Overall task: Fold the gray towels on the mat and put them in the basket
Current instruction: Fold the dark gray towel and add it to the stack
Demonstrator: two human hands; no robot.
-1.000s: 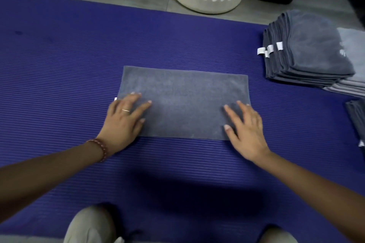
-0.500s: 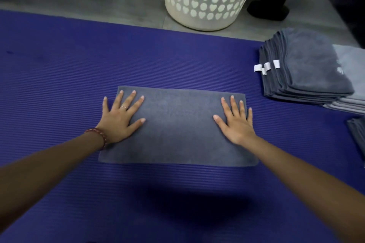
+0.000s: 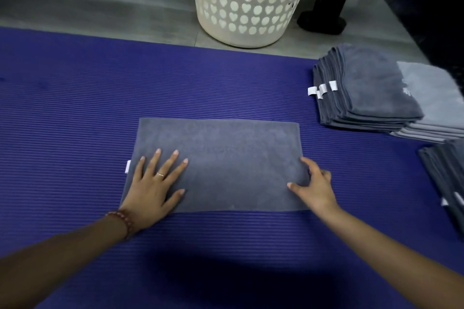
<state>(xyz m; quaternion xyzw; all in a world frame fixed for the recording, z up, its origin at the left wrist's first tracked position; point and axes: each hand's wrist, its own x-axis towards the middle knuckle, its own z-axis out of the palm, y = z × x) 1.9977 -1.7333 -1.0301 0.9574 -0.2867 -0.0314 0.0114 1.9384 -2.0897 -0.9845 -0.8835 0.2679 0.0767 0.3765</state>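
item: gray towel (image 3: 226, 158), already folded to a flat rectangle, long side running left to right.
location: middle of the blue ribbed mat (image 3: 75, 108), on the floor, well short of the basket.
left hand (image 3: 153, 188): palm down on the towel's left end, fingers (image 3: 169, 163) spread and straight, pressing the cloth flat. a ring and a bead bracelet show.
right hand (image 3: 316, 185): at the towel's right edge, thumb on top, fingers bent at the hem, pinching it. whether they reach underneath cannot be told.
tag (image 3: 128, 166): small white label sticking out past the left edge, just beside the left hand.
basket (image 3: 251, 7): white, heart-shaped holes, standing on the gray floor beyond the mat's far edge. its inside is out of view.
other stock: stack of dark gray towels (image 3: 371, 88) on the mat to the right, lapping over paler towels (image 3: 437, 98), with a further pile (image 3: 447, 170) at the right border.
step in hand, as judged: the next fold, right end over to the left.
method advised: keep the left palm as anchor, lift both layers of the right hem together, carry them low, match corners to the left edge, then smooth outward from the crease.
risk: layers slipping apart, or the tag end skewing.
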